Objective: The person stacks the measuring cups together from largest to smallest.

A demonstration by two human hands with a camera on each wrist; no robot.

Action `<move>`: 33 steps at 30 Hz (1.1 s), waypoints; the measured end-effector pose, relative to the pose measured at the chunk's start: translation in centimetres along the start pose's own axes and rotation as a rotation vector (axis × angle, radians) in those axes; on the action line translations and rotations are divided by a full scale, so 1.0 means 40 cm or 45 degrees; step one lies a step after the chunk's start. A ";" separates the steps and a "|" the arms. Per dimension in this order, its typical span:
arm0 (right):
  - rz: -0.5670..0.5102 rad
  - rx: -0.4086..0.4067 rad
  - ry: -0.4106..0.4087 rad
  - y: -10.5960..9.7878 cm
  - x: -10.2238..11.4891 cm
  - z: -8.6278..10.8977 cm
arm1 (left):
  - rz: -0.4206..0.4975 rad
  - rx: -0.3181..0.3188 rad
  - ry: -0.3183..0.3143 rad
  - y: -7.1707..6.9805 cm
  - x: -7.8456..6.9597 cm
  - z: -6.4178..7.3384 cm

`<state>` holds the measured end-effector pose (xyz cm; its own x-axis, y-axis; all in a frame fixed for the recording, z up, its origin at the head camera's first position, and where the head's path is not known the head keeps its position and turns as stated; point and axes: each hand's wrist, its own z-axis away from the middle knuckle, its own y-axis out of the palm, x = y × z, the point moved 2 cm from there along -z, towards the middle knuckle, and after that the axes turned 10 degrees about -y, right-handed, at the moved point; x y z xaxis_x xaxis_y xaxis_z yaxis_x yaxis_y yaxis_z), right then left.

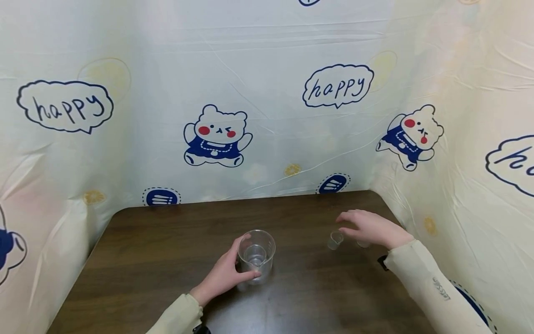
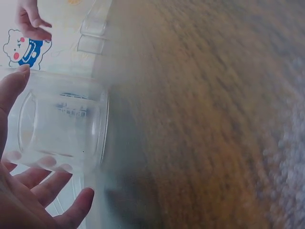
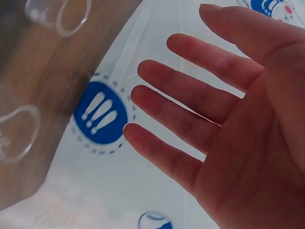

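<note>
My left hand (image 1: 225,271) holds a large clear beaker (image 1: 268,250), its thumb on the near side and its fingers round the far side. Inside that beaker sits a smaller clear beaker (image 1: 255,255); the left wrist view shows its outline through the wall. To the right, my right hand (image 1: 375,227) hovers with nothing in its grasp, fingers extended and apart in the right wrist view. Below its fingers stands a small clear beaker (image 1: 335,240). Another small beaker (image 1: 363,243) stands under the palm, mostly hidden by the hand in the head view.
The dark wooden table (image 1: 167,246) carries all the beakers. A pale printed curtain (image 1: 275,139) with bears and "happy" bubbles encloses the table at the back and both sides. Its right side hangs close to my right sleeve (image 1: 434,283).
</note>
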<state>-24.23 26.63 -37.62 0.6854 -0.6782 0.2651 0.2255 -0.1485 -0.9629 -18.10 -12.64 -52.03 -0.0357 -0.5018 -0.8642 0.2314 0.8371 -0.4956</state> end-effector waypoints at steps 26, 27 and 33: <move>0.017 -0.047 0.179 0.068 -0.193 0.130 | -0.065 0.010 -0.007 -0.012 -0.011 0.000; 0.014 -0.037 0.184 0.074 -0.197 0.131 | -0.068 0.011 -0.009 -0.012 -0.011 0.000; 0.008 -0.008 0.181 0.110 -0.220 0.138 | -0.080 0.016 -0.003 -0.012 -0.011 0.001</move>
<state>-25.46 35.91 -43.92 0.5815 -0.7743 0.2497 0.2171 -0.1482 -0.9648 -18.15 -12.81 -51.41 -0.0486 -0.5538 -0.8312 0.2409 0.8011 -0.5479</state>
